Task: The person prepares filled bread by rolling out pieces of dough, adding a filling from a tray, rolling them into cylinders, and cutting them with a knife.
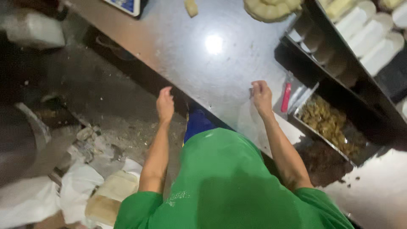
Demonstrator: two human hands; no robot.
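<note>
A thin clear plastic sheet [248, 116] at centre frame is pinched by the right hand [261, 96], fingers closed on its top edge, flat on the counter [203, 63]. The left hand [165, 104], fingers curled together, empty, hangs off the edge; smoothing is best done slowly.

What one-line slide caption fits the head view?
Person in green shirt, right hand on steel table near red tool and filling tray, left hand at table's edge.

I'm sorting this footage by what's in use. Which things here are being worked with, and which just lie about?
In hand or nearest:
right hand, fingers pinched over the steel table
left hand, off the table's edge
red tool

Lying about:
filling tray
dough pile
dough lump
white bags
</note>
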